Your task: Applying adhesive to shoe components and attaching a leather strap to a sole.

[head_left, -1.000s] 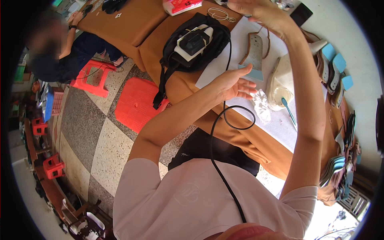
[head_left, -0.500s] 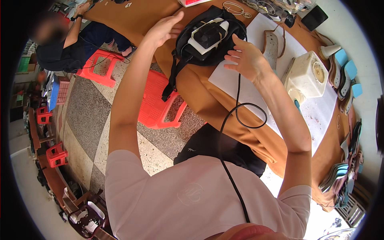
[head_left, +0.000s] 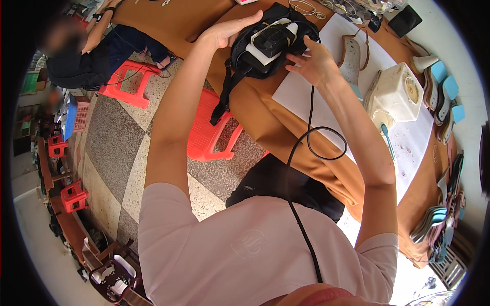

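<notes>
A small black bag (head_left: 255, 71) with a hanging strap lies on the brown-covered table. Upon it sits a white block (head_left: 259, 55) with a black box-shaped device (head_left: 271, 39) on top, bound by a thin band. My left hand (head_left: 230, 32) is at the bag's upper left edge, fingers stretched out, some partly hidden. At the right edge is my right hand (head_left: 317, 62), its fingers apart and the thumb raised; whether it touches the bag I cannot tell. A black cable (head_left: 289, 188) runs from the bag, loops once and passes down over my shirt.
White paper (head_left: 296, 97) covers part of the table, with a grey shoe-shaped piece (head_left: 350, 60), a white plastic container (head_left: 395, 94) and a blue-handled brush (head_left: 388, 140). Sole-like pieces (head_left: 434, 222) lie at the right. A red stool (head_left: 212, 140) stands below; another person (head_left: 76, 66) sits far left.
My left hand has moved right and in to the bag's edge. The right hand's fingers have shifted toward the bag. The whole view has moved slightly.
</notes>
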### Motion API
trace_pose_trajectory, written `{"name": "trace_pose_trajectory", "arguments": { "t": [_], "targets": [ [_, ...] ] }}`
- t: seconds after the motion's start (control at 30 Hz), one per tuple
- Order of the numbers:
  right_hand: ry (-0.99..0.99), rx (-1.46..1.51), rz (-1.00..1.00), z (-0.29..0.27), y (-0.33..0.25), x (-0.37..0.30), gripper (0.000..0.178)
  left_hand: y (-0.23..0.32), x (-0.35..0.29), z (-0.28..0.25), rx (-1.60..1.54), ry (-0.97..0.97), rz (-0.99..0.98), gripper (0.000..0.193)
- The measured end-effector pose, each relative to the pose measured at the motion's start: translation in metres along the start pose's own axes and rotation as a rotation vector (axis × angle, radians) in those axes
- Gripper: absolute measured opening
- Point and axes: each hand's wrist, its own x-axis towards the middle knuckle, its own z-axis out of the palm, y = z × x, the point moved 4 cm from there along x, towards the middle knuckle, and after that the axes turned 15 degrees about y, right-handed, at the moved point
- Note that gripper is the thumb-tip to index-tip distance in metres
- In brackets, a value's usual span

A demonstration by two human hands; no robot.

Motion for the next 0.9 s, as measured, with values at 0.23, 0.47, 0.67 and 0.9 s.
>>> {"name": "trace_pose_trajectory", "arguments": {
  "t": [0.23,0.47,0.67,0.9],
  "targets": [
    [0.032,-0.116,0.108,0.006,-0.002,0.015,0.058,0.008,-0.005,0.012,0.026,-0.048,-0.037,0.075],
    [0.070,-0.193,0.143,0.009,0.006,0.019,0.066,0.002,-0.011,0.018,0.011,-0.030,-0.078,0.072],
    [0.039,-0.121,0.122,0.011,0.011,0.004,0.055,-0.010,-0.025,0.019,-0.078,-0.021,-0.084,0.067],
    [-0.171,-0.190,0.097,0.024,0.028,-0.023,0.062,-0.023,-0.061,0.006,-0.149,0.039,-0.073,0.066]
  ]
}}
